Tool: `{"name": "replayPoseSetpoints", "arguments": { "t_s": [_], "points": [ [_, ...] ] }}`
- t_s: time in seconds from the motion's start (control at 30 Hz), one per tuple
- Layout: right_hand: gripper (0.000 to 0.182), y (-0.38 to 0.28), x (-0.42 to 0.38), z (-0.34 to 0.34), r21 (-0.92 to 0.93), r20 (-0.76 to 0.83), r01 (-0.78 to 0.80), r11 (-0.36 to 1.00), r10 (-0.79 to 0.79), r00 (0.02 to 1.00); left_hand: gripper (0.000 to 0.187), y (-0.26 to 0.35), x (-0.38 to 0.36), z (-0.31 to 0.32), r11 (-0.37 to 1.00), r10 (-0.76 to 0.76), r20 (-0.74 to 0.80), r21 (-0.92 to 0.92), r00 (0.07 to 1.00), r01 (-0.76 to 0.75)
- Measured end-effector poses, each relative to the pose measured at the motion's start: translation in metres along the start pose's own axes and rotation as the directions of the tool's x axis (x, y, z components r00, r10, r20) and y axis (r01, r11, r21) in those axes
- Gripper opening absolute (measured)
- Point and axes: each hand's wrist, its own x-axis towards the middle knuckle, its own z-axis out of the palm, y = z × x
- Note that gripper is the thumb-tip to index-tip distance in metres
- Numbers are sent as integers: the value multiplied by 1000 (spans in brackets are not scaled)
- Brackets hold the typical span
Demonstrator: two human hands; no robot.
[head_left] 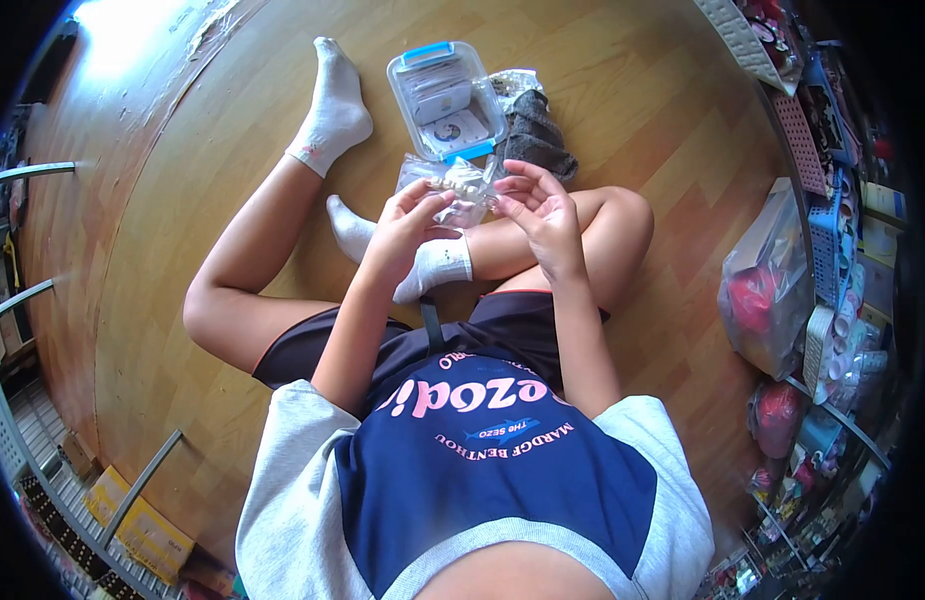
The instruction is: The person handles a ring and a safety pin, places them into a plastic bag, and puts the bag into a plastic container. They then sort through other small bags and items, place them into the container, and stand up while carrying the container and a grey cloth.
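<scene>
My left hand (413, 222) pinches the left end of a short strand of small whitish pieces (461, 188). Opposite it, my right hand (543, 215) has thumb and index finger close together at the strand's right end, with the other fingers curled; what lies between those fingertips is too small to make out. Clear plastic bags (465, 212) lie just beneath and behind the strand. Beyond them stands a clear plastic box (396, 95) with blue clips, holding a stack of white cards or packets (443, 98). Dark grey cloth (535, 135) touches the box's right side.
My legs, in white socks (335, 105), are bent around the work on the wooden floor (653, 110). At the right are a plastic bag with something red (768, 290) and shelves of baskets (826, 250). Metal racks and a yellow box (138, 525) stand at the left.
</scene>
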Motion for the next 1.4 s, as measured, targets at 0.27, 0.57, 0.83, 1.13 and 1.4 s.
{"name": "replayPoseSetpoints", "arguments": {
  "t_s": [0.27, 0.57, 0.83, 1.13, 1.4],
  "points": [
    [28, 9, 27, -23, -310, -189, 140, 940, -206, 960, 15, 43, 84, -25, 715, 401, 71, 599, 913, -361],
    [16, 5, 103, -11, -730, 403, 554, 401, -402, 822, 15, 55, 79, -28, 785, 461, -99, 509, 882, -354],
    [15, 14, 188, 14, -602, 654, 798, -20, 560, 508, 11, -20, 10, -100, 941, 270, -391, 302, 880, -155],
    [10, 18, 200, 14, -433, 711, 901, -36, 600, 366, 41, -2, 55, -100, 122, 367, -267, 964, 891, 238],
    [41, 33, 205, 6, -274, 808, 959, -72, 523, 270, 24, 4, 57, -82, 167, 609, -72, 985, 790, -39]
  ]
}}
